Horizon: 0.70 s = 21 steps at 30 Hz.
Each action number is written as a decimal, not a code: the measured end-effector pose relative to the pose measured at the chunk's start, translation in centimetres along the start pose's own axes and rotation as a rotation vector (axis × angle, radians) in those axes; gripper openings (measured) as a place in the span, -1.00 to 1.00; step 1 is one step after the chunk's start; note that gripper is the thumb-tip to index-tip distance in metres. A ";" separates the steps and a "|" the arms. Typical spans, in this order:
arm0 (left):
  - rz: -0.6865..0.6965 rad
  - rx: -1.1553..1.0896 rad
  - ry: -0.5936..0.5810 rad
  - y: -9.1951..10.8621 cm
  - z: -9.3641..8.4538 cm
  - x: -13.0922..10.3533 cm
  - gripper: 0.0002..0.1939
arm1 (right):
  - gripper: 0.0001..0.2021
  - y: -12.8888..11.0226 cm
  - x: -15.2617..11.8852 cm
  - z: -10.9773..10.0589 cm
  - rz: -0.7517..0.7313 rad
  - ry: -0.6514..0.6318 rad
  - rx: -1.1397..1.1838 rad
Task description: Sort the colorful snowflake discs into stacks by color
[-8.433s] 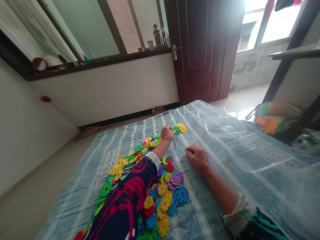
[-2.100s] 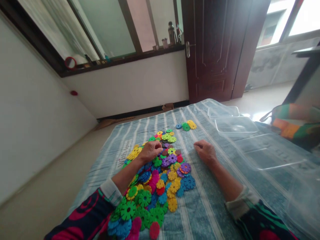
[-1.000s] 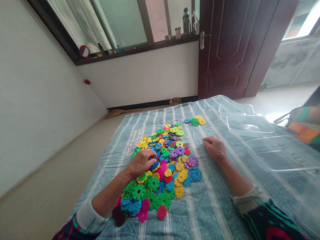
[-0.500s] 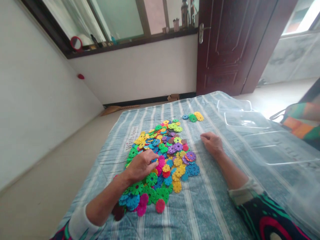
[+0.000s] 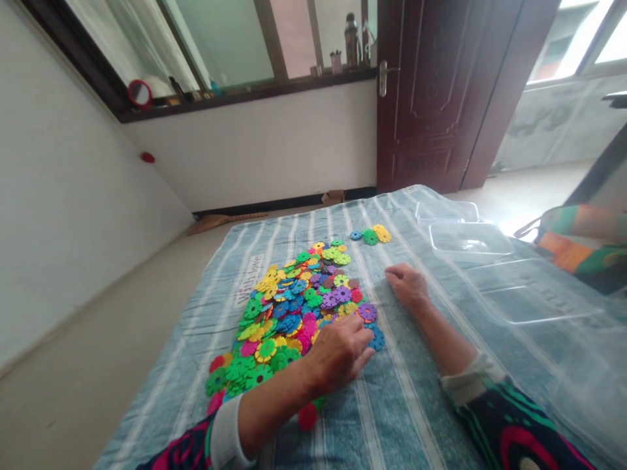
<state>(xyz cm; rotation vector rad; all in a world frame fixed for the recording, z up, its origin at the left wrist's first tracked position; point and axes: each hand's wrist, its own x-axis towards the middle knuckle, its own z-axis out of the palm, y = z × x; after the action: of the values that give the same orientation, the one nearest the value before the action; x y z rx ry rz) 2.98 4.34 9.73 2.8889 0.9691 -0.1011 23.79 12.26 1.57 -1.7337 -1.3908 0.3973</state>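
Many colourful notched plastic discs (image 5: 294, 303) lie heaped on a striped blue-grey cloth (image 5: 206, 313). Over the heap's right edge is my left hand (image 5: 340, 352), its fingers bent together beside the blue discs (image 5: 377, 338); whatever they hold is too small to make out. My right hand (image 5: 407, 285) rests on the cloth right of the heap, fingers curled in, their contents hidden. Beyond it sit a small blue disc (image 5: 355, 235), a green one (image 5: 370, 237) and yellow ones (image 5: 382, 234), apart from the heap.
Clear plastic containers (image 5: 470, 239) stand at the right on the cloth, with a larger transparent lid or tray (image 5: 533, 290) nearer. A colourful fabric item (image 5: 582, 238) is at the far right. Behind are a brown door (image 5: 431, 98) and a window sill (image 5: 255, 94).
My left hand has moved right across the heap, from its middle to its right edge. My right hand stays in about the same place on the cloth. The view has shifted slightly.
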 end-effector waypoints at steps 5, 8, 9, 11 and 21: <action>-0.006 0.129 -0.083 0.7 0.5 1.6 -0.84 | -0.81 -0.1 0.1 0.0 0.011 -0.004 0.013; -0.022 0.147 -0.118 0.6 0.7 1.9 -0.81 | -0.81 -0.2 0.1 0.0 0.014 -0.001 0.011; -0.028 0.144 -0.134 0.6 0.7 2.0 -0.80 | -0.81 -0.2 0.1 0.0 0.012 0.001 0.010; -0.044 0.130 -0.170 0.6 0.5 2.2 -0.78 | -0.80 -0.3 0.0 0.0 0.004 0.005 0.008; -0.017 0.115 -0.261 0.6 -0.9 3.7 -0.81 | -0.81 -0.3 0.0 0.0 -0.007 0.007 0.021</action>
<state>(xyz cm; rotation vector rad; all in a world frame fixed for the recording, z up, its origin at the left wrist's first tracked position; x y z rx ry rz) 6.27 6.17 10.33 2.8701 0.9680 -0.5364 23.62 12.26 1.76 -1.7111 -1.3834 0.4003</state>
